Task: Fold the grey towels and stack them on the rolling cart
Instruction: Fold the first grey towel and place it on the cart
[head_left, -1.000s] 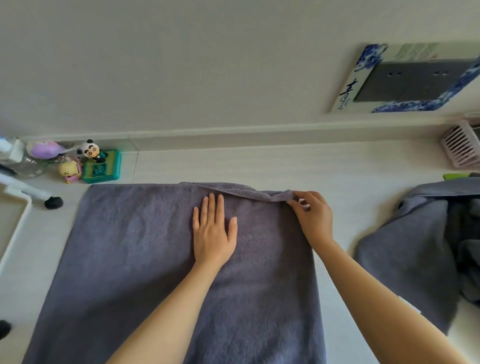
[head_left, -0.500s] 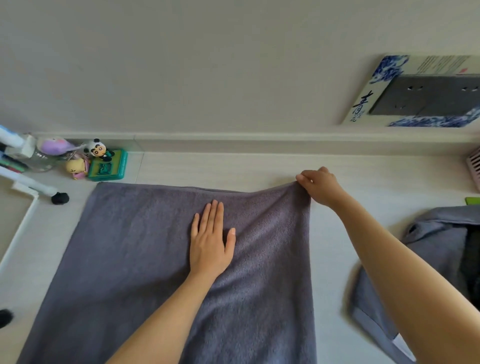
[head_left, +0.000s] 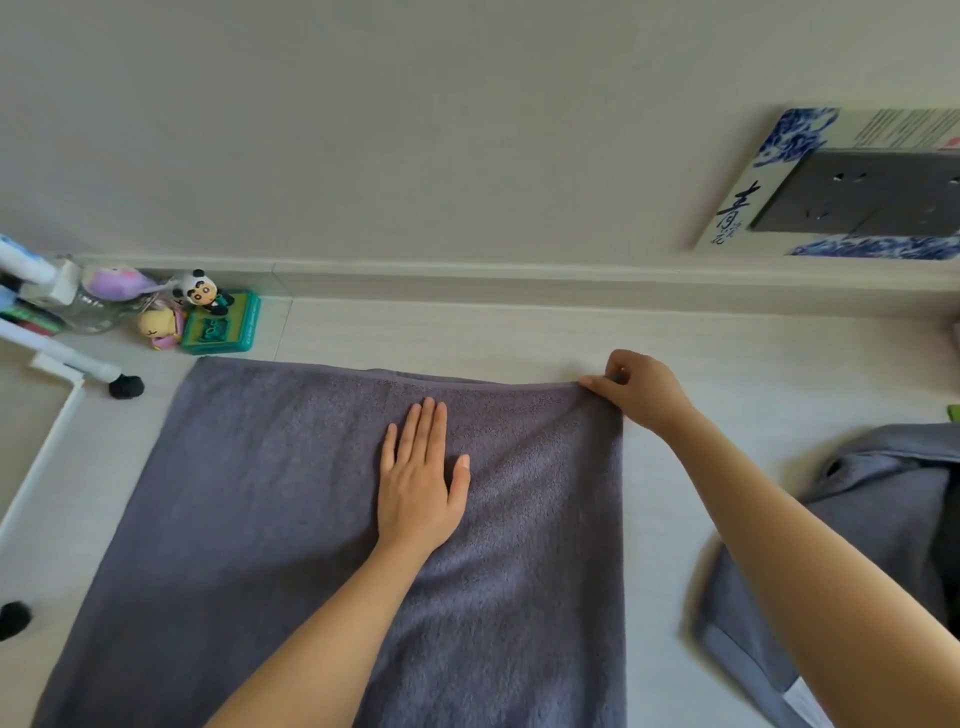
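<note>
Grey towel (head_left: 291, 519) spread on the counter (head_left: 519, 332), long axis apparently running from the viewer toward the wall. Left hand (head_left: 421, 478), fingers straight, presses its middle; right hand (head_left: 636, 389) pinches the far right corner. Risk: uneven tension at that corner may skew the far edge, producing a crooked fold.
</note>
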